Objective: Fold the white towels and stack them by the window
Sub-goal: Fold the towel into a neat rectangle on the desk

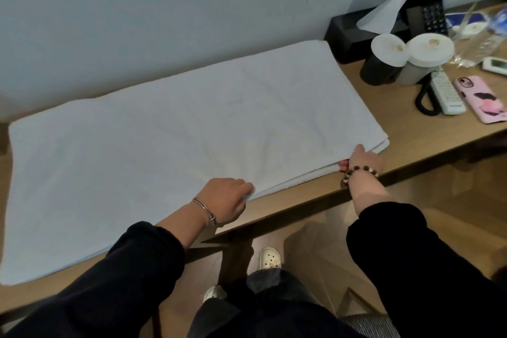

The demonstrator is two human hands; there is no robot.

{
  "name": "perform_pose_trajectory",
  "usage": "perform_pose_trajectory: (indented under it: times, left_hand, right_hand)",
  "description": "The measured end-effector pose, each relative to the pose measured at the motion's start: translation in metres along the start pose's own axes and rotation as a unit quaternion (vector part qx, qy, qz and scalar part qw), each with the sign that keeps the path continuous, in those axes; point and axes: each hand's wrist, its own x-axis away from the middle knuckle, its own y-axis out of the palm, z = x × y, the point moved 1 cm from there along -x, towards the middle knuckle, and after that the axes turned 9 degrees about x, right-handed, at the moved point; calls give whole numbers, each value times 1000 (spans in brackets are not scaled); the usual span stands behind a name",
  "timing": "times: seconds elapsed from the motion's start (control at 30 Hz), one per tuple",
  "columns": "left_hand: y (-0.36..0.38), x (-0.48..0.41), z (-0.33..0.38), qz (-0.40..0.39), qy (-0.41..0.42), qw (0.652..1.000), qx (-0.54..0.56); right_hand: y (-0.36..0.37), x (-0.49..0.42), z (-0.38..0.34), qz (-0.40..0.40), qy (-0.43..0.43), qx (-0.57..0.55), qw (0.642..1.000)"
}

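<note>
A large white towel lies spread flat and doubled over on the wooden desk, reaching from the left end to near the middle. My left hand pinches the towel's near edge around its midpoint. My right hand grips the near right corner, fingers tucked under the layers. Both wrists wear bracelets. No window is in view.
To the right on the desk stand two lidded cups, a black tissue box, a desk phone, a white remote and a pink phone. The wall runs right behind the towel. My feet are on the wooden floor below.
</note>
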Motion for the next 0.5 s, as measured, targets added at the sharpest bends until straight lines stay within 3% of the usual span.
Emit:
perform_pose_trajectory:
  times: [0.13, 0.23, 0.3, 0.37, 0.43, 0.5]
  left_hand:
    - [0, 0, 3, 3, -13, 1000, -7]
    - [1, 0, 4, 12, -28, 1000, -3]
    - [1, 1, 4, 39, -33, 999, 9]
    - [3, 5, 2, 68, -39, 997, 14]
    - [2, 8, 3, 93, -36, 995, 29]
    - [-7, 8, 7, 105, -18, 994, 30]
  right_hand:
    - [-3, -1, 3, 124, -147, 130, 973]
    - [1, 25, -4, 201, -265, 317, 888]
    - [17, 45, -2, 128, -411, 368, 824]
    - [39, 62, 11, -60, -532, 413, 737]
    - [46, 67, 21, -185, -550, 452, 678]
    - [46, 64, 19, -209, -547, 473, 658]
